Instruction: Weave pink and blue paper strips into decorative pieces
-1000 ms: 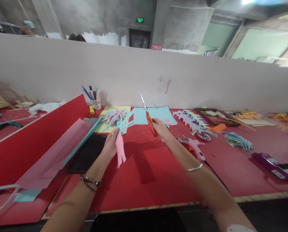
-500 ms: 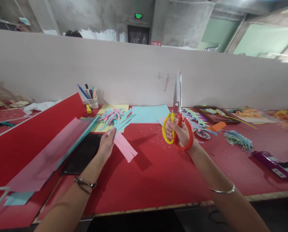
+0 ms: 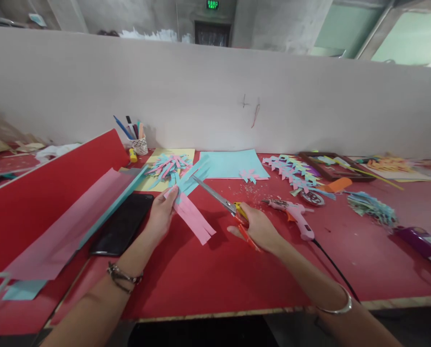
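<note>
My left hand [image 3: 162, 212] pinches a pink paper strip [image 3: 194, 219] together with a blue paper strip [image 3: 198, 176]. Both strips have slits cut into their free ends. In my right hand [image 3: 260, 227] are scissors [image 3: 215, 195] with one yellow and one red handle. Their blades point up and left, and the tips reach the blue strip; whether they touch it I cannot tell. Behind the strips lies a heap of pink and blue cut paper pieces [image 3: 170, 166] on a yellow sheet [image 3: 157, 185].
A pink glue gun [image 3: 294, 212] with a black cord lies right of my right hand. A black tablet [image 3: 123, 226] and long pink paper [image 3: 65, 224] lie at left. Farther back are a blue sheet [image 3: 228, 164], folded paper chains [image 3: 291, 171] and a pen cup [image 3: 139, 144].
My right hand has lowered the scissors from upright to slanting left, bringing the blades to the strips. The glue gun has come into sight. The view has tipped downward slightly.
</note>
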Demonstrator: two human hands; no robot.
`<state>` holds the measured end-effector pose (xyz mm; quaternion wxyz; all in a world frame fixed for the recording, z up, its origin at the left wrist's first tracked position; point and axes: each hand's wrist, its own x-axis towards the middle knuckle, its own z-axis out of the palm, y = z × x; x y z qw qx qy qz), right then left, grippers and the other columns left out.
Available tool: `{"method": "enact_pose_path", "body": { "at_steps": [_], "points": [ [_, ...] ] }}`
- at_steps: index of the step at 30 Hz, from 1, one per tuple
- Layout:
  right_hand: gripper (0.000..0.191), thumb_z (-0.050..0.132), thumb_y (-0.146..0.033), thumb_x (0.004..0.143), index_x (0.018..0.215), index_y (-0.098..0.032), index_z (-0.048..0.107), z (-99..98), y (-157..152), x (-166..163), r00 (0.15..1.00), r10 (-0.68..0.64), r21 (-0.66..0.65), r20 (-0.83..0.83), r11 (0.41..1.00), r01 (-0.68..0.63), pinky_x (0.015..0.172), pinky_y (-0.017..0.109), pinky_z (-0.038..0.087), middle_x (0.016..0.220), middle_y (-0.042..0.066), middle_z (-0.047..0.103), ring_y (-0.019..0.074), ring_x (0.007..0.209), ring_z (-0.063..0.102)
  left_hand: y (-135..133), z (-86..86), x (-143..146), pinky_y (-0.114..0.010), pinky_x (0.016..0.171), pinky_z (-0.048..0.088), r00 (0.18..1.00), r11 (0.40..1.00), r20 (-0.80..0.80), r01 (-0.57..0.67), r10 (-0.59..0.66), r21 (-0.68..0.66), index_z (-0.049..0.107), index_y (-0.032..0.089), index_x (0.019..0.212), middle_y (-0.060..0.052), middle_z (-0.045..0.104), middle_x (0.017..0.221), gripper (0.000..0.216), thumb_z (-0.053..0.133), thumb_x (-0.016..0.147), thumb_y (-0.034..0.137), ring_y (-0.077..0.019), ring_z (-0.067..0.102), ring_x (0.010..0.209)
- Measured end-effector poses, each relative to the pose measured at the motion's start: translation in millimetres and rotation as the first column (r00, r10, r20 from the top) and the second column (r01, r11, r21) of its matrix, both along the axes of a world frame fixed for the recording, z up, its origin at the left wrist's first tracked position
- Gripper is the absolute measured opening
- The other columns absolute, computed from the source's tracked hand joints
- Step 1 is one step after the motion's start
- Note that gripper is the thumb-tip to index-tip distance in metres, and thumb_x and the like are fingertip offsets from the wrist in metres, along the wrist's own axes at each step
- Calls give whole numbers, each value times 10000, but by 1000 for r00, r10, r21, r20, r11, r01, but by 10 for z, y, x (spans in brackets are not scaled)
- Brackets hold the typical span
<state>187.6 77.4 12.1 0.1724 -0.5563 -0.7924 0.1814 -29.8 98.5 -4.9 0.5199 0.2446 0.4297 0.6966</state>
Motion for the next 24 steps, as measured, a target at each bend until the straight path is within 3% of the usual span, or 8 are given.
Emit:
{"method": "enact_pose_path", "body": {
  "at_steps": [4,9,18,24],
  "points": [
    [264,579,-421,666,779,-189,523,34,10,-3,995,-16,35,101,999,12,549,229,306,707,5,569,150,661,531,-35,64,7,-141,335,295,999,999,-19,27,-26,44,503,159,513,91,431,390,253,705,571,299,-26,373,343],
    [394,604,-445,643,937,-188,552,26,2,-9,991,-7,55,135,999,0,637,254,351,870,53,615,195,827,570,-47,95,-10,-140,268,168,998,998,-41,49,-47,47,408,167,450,104,328,333,367,695,593,346,1,206,282],
    [389,572,-430,680,965,-170,525,-2,10,2,985,-8,65,174,998,-3,676,280,378,933,92,598,220,886,566,-71,88,-16,-132,252,175,994,994,-80,81,-75,72,434,163,464,105,339,344,348,692,596,355,3,210,271],
    [382,578,-426,678,971,-184,532,-9,9,-5,988,-15,55,155,998,6,686,276,382,948,87,602,214,899,568,-29,37,-2,-138,319,316,995,995,-66,74,-69,69,534,156,523,77,487,434,251,738,505,301,-21,380,329]
  ]
}}
